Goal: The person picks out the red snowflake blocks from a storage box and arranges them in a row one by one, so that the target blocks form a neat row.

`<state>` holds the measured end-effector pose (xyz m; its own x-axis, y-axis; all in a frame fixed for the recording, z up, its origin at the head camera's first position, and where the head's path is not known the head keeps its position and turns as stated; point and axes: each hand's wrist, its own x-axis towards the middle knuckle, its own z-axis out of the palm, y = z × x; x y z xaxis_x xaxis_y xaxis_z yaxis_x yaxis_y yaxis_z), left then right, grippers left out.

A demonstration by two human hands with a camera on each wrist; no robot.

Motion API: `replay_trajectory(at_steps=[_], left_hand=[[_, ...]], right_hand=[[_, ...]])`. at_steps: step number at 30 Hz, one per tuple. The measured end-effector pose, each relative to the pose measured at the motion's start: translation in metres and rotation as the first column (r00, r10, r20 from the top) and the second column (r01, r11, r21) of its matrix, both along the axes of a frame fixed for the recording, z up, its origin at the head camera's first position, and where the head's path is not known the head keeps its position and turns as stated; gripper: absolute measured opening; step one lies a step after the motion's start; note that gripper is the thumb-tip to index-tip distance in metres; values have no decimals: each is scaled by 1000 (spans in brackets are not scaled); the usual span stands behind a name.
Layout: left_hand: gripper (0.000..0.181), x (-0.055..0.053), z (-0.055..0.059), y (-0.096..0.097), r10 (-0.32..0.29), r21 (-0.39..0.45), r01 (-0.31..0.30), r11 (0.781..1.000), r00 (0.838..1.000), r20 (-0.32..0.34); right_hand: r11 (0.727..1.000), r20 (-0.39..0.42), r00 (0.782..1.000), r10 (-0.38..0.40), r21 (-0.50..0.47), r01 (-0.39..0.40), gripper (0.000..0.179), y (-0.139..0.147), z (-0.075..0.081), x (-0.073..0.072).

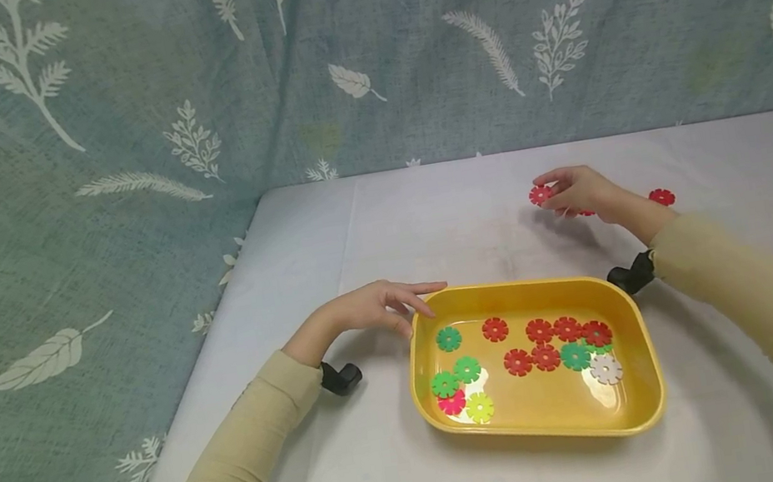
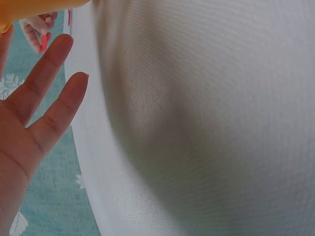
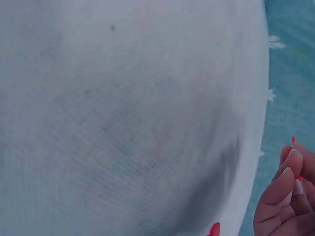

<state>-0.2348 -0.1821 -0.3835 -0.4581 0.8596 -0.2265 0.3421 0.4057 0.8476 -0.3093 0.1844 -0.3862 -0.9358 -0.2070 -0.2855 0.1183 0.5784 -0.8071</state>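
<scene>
In the head view my right hand [image 1: 585, 191] is over the far part of the table and pinches a red notched plastic disc [image 1: 540, 195] between thumb and fingers. The right wrist view shows those fingertips [image 3: 294, 156] together, with a thin red edge of the disc poking out. A second red disc [image 1: 586, 213] is mostly hidden under that hand. Fingers spread and relaxed, my left hand [image 1: 376, 307] rests on the far left corner of a yellow tray [image 1: 545, 428]. The left wrist view shows its loosely extended fingers [image 2: 59, 110] beside the yellow wall.
Inside the tray lie several notched discs: red ones [image 1: 517, 363], green ones [image 1: 467, 370], a yellow-green one [image 1: 479, 407], a pink one [image 1: 452, 402] and a white one [image 1: 607, 369]. Another red disc [image 1: 662, 197] lies by the right wrist. A leaf-patterned curtain [image 1: 387, 55] hangs behind the white table [image 1: 364, 480].
</scene>
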Motion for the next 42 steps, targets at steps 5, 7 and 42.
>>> replay_trajectory(at_steps=[5,7,42], left_hand=[[37,1,1,0,3,3,-3,1000,1000,5],[36,1,1,0,5,3,-5,1000,1000,10],[39,1,2,0,-8,2,8,1000,1000,7]], right_hand=[[1000,50,998,-25,17,24,48,1,-7,-3],[999,69,997,-33,36,31,48,2,-10,-4],[984,-87,994,-68,158,81,56,15,-6,-2]])
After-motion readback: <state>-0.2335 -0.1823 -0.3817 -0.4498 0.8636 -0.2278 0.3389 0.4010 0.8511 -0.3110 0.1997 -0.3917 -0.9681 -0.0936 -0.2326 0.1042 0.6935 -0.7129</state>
